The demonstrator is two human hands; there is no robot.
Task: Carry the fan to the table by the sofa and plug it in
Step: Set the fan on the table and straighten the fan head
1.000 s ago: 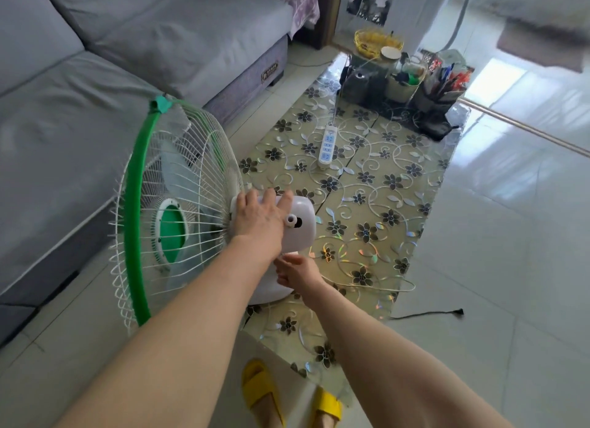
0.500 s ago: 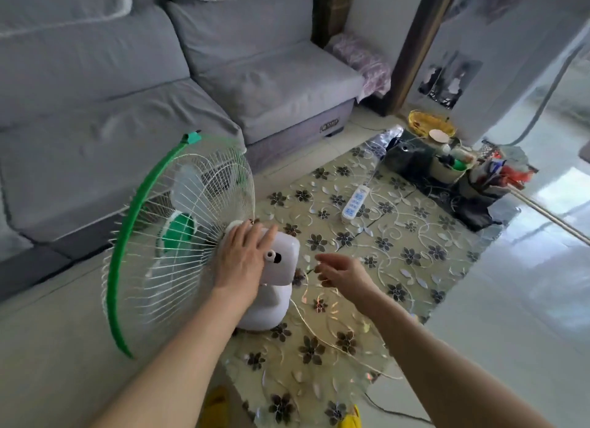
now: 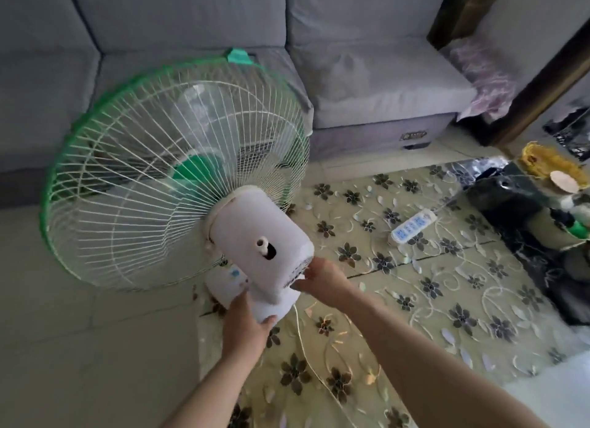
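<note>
Steadying the fan at the table's corner

Gripping the white base, the left hand [image 3: 245, 324] clamps the desk fan [image 3: 198, 204] at the floral table [image 3: 447, 300] edge. Just right, the right hand [image 3: 322, 282] pinches the motor housing's rear. Beyond it lies the power strip [image 3: 413, 226]. Released off-balance, the cage-heavy fan could tip floorward; its cord's plug is unseen.

The fan [image 3: 178, 185] is standing at the table's [image 3: 447, 306] near-left corner, its green-rimmed cage facing the grey sofa [image 3: 367, 86]. The left hand [image 3: 244, 324] is gripping the white base, while the right hand [image 3: 322, 279] is touching the motor housing's rear. A white power strip [image 3: 413, 226] is lying on the flowered tabletop, well apart from the fan.
</note>
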